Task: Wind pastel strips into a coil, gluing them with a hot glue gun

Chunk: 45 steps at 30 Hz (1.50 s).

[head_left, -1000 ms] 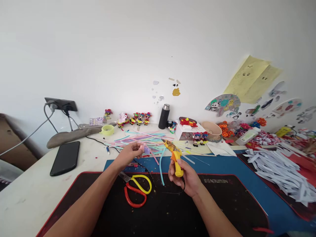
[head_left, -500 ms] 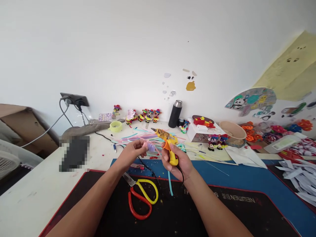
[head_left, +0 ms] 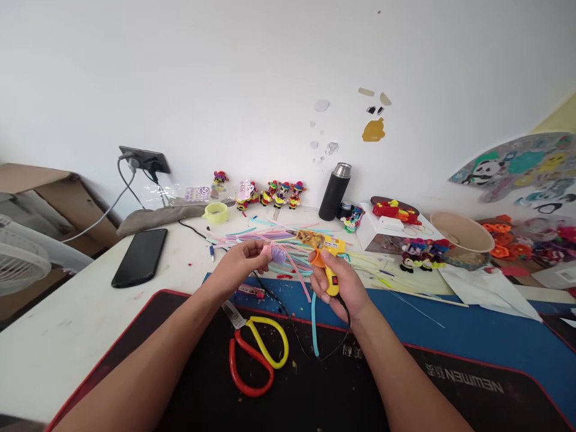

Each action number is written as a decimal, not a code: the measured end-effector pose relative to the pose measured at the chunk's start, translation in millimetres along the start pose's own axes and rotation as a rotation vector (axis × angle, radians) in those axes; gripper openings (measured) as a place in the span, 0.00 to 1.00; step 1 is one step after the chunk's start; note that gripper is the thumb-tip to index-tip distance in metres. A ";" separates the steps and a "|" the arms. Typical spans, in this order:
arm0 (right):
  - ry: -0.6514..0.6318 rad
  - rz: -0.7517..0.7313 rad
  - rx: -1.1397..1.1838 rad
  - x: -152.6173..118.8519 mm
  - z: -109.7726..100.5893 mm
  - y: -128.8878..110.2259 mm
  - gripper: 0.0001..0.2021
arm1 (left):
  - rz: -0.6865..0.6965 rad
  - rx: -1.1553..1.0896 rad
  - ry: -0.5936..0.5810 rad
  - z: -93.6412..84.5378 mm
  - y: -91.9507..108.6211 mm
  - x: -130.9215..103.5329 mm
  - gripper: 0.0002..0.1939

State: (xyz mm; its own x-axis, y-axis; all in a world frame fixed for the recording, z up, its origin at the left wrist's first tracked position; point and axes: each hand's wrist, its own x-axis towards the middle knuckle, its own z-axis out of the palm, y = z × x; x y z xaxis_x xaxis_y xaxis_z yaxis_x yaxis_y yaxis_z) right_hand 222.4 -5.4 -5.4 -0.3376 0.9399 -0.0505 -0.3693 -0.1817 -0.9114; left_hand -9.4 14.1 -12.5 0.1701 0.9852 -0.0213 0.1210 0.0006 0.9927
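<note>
Pinched in the fingers of my left hand [head_left: 245, 264] is a small pink and purple fuzzy piece [head_left: 275, 254]. My right hand [head_left: 341, 283] is wrapped round a yellow glue gun [head_left: 332, 264], whose brown-stained nozzle points left, to the right of the fuzzy piece and apart from it. Beneath and behind both hands lie many pastel pipe cleaners [head_left: 243, 235]. A light blue strip [head_left: 314, 327] hangs down over the mat below the glue gun. Scissors [head_left: 258, 354] with one red and one yellow handle rest on the black mat [head_left: 216, 396].
Small colourful figures [head_left: 282, 195] stand along the wall, near a roll of yellow tape [head_left: 216, 212]. A black flask [head_left: 335, 192] stands behind the glue gun. At the left lie a phone [head_left: 140, 258] and a fan [head_left: 22, 255]. A white box [head_left: 382, 231] and a bowl [head_left: 462, 233] are at the right.
The view has shifted, so most things sit differently in it. The glue gun has turned, its nozzle now lying flatter. Both hands keep their holds.
</note>
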 end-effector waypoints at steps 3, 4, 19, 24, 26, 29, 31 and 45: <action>0.024 -0.045 -0.134 2.7 -0.1 7.9 0.22 | 0.018 0.017 0.013 1.1 1.6 -0.1 0.25; 0.037 -0.066 -0.163 3.6 -0.1 10.1 0.23 | 0.023 0.016 0.020 1.3 1.4 0.2 0.25; 0.081 -0.071 -0.478 -2.1 5.2 20.5 0.30 | 0.081 0.013 0.038 2.3 -2.1 0.0 0.23; 0.112 -0.056 -0.549 -1.5 4.9 19.8 0.31 | 0.084 0.025 0.032 3.0 -1.4 -1.3 0.25; 0.117 -0.053 -0.565 -1.6 5.5 18.9 0.31 | 0.080 0.027 0.035 3.3 -1.5 -1.7 0.24; 0.125 -0.053 -0.583 -2.3 6.7 18.0 0.31 | 0.076 0.035 0.042 4.3 -1.3 -2.2 0.23; 0.131 -0.050 -0.601 -2.8 7.4 17.8 0.31 | 0.076 0.038 0.044 5.0 -0.9 -2.7 0.23; 0.156 -0.085 -0.777 -3.7 5.6 20.3 0.35 | 0.104 0.034 0.047 6.8 1.7 -4.8 0.21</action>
State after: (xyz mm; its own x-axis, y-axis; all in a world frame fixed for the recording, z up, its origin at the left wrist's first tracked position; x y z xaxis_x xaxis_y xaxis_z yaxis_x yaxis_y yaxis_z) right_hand 211.3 -14.2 -21.5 -0.1892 0.9815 0.0280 0.3407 0.0924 -0.9356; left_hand -3.3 8.2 -11.5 0.1375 0.9866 0.0880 0.1381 -0.1071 0.9846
